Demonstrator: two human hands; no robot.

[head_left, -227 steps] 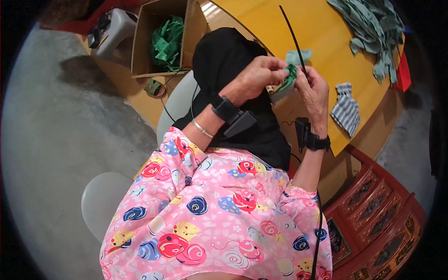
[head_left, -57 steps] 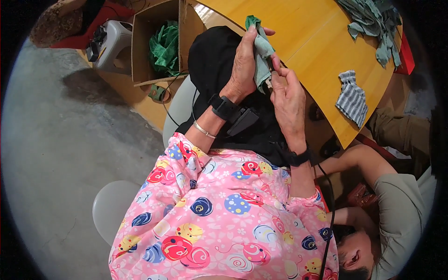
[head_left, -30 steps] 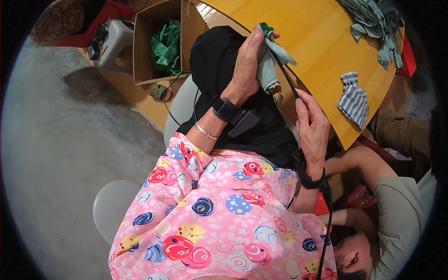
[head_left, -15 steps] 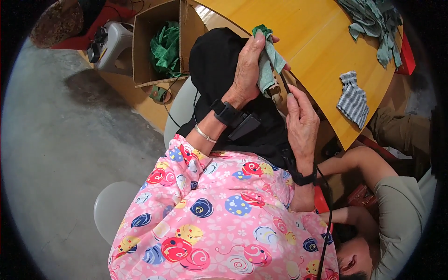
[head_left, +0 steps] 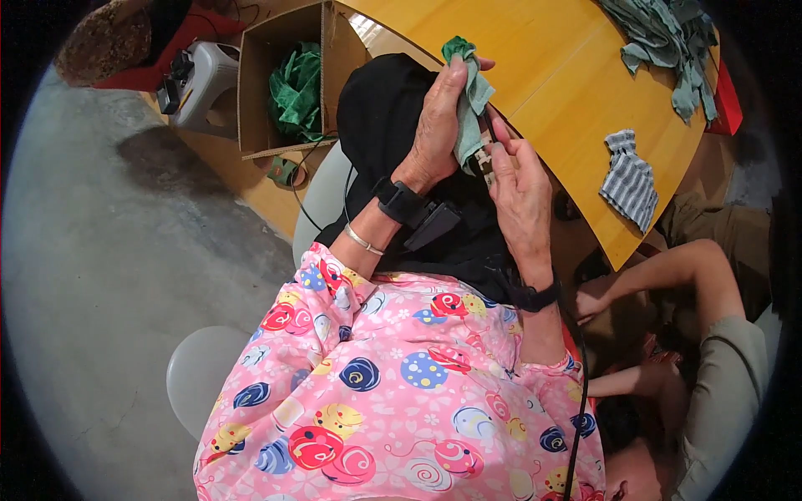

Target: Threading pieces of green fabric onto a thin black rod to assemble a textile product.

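My left hand (head_left: 436,125) is closed round a small piece of pale green cloth (head_left: 472,104) with a darker green bunched top, held upright near the table's edge. Its thumb presses on the cloth from the side. Just right of the cloth's lower end, my right hand (head_left: 525,196) pinches a thin dark stick-like tool (head_left: 489,125). The tool's tip lies close against the cloth, and I cannot tell whether it touches. Both wrists wear black straps.
A yellow wooden table (head_left: 543,58) curves ahead, bearing a grey striped cloth pouch (head_left: 631,185) and a heap of grey-green cloth (head_left: 664,42). At left stand a cardboard box (head_left: 345,63) with green fabric (head_left: 296,92) and a grey stool (head_left: 209,79). Another person's arm (head_left: 710,275) is at right.
My right hand has moved up and left, nearer the cloth, with the tool. My left hand and the cloth have shifted slightly left. The other person's arm has moved.
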